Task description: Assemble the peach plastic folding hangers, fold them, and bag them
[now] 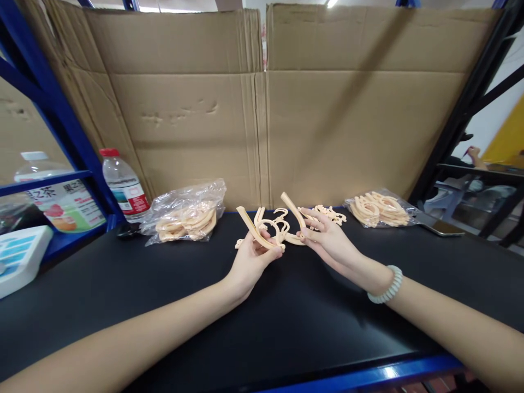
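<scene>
My left hand (pixel 250 261) grips a cream plastic hanger piece (pixel 250 226) above the black tabletop (pixel 172 295). My right hand (pixel 327 240), palm up, pinches a second cream hanger piece (pixel 291 208) by its arm. The two pieces nearly meet between my hands at a small hook (pixel 279 225). A few loose cream hangers (pixel 331 214) lie on the table just behind my right hand. A pale bead bracelet (pixel 387 286) circles my right wrist.
A clear bag of cream hangers (pixel 186 215) lies at the back left, another bag (pixel 379 208) at the back right. A water bottle (pixel 125 186) stands by the blue rack post (pixel 61 114). Cardboard sheets (pixel 262 103) wall the back. A phone (pixel 440 227) lies far right.
</scene>
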Demonstrator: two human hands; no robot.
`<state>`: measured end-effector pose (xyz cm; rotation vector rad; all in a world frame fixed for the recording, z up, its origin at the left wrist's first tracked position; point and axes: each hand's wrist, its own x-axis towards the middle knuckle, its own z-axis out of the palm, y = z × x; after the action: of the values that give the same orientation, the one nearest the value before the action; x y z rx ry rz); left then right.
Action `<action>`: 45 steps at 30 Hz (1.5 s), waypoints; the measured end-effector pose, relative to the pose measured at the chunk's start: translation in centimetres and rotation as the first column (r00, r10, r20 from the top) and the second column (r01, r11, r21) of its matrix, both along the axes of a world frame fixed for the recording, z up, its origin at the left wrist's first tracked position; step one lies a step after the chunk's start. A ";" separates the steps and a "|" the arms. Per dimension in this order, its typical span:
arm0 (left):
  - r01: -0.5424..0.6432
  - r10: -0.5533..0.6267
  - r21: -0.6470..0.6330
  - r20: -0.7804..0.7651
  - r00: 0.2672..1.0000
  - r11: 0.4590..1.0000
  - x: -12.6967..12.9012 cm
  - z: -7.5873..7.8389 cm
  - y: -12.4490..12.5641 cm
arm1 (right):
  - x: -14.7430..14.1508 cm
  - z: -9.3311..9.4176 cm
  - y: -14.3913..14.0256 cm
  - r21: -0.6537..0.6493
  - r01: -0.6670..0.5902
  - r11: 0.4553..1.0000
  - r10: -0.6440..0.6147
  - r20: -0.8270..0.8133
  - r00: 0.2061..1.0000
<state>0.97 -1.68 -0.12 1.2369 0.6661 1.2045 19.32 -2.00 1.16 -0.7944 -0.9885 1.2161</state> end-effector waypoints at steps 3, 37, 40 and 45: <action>0.005 -0.005 0.008 -0.009 1.000 1.000 0.0 0.0 -0.1 | 0.1 -0.3 0.2 -0.036 -0.133 0.990 0.134 0.005 0.991; -0.002 0.002 0.002 -0.048 0.999 1.000 -0.2 0.3 -0.3 | -1.2 0.1 -0.9 0.108 -0.173 0.979 0.116 0.402 0.908; -0.017 0.016 -0.004 -0.052 0.998 1.000 -0.2 0.3 -0.3 | -1.2 -0.1 -0.8 0.101 -0.181 0.978 0.130 0.383 0.915; -0.053 0.051 -0.014 -0.091 0.995 0.999 -0.3 0.6 -0.3 | -0.9 -0.4 -0.3 0.062 -0.185 0.981 0.151 0.356 0.922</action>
<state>0.66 -1.99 0.47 1.2732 0.7773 1.1890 18.41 -2.28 0.78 -0.8834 -1.4210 1.1860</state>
